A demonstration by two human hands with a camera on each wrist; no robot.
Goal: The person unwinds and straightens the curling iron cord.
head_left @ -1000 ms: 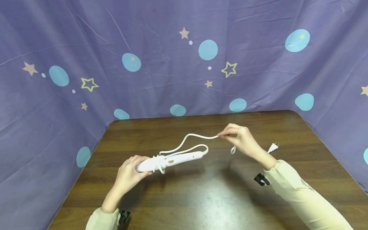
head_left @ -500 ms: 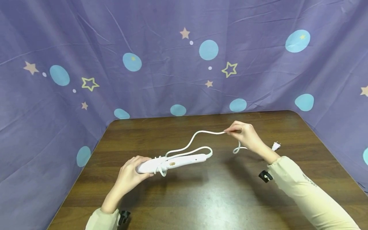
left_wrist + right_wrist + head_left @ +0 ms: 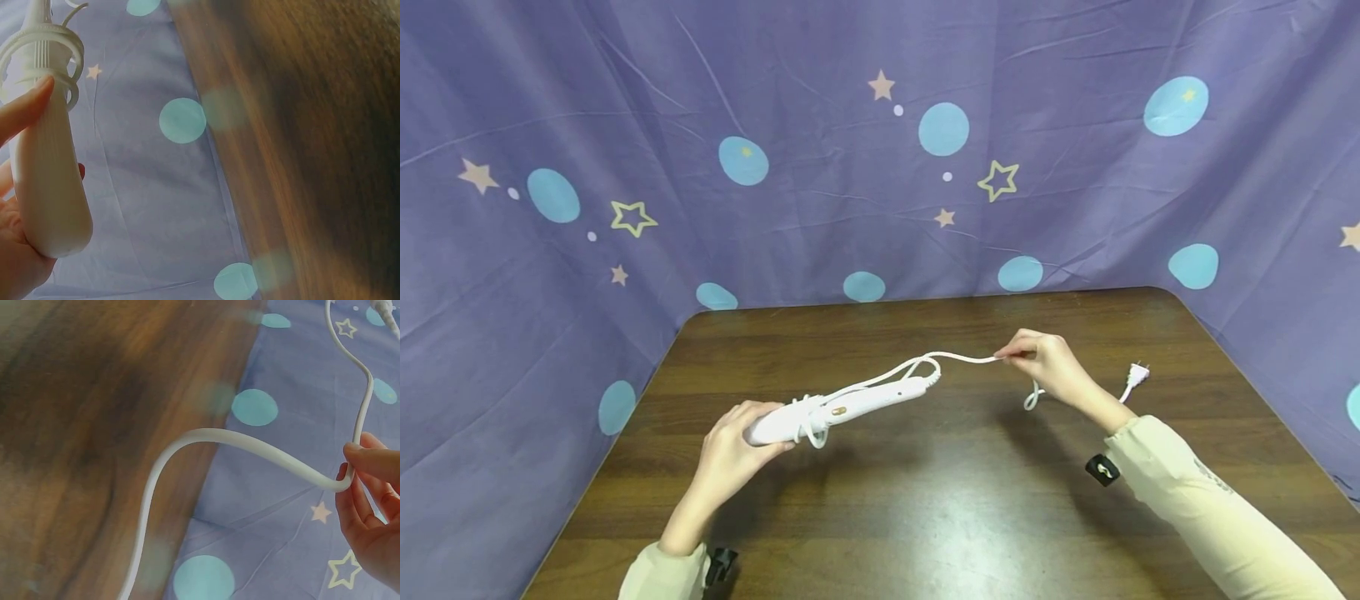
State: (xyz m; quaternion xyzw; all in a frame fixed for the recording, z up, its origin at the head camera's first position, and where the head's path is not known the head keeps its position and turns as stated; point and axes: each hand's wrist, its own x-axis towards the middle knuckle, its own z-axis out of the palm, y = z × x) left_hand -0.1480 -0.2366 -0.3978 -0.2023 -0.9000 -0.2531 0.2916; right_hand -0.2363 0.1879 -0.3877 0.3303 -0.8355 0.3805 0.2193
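My left hand grips the broad, rounded end of a white hair straightener, held above the table and tilted up to the right. Its white cord leaves the narrow end and is wound in several loops round the middle. A small gold switch shows on the body. In the left wrist view the thumb lies along the straightener, just below the cord loops. My right hand pinches the cord between thumb and fingertips. Beyond that hand, the cord's free part curls and ends in a white two-pin plug.
The brown wooden table lies under both hands. A purple curtain with stars and blue dots stands behind and at the sides. Black wrist mounts sit at both sleeves.
My right hand has moved to the right, drawing the cord with it, and then dipped slightly. The plug has shifted right. The straightener now tilts up more at its narrow end.
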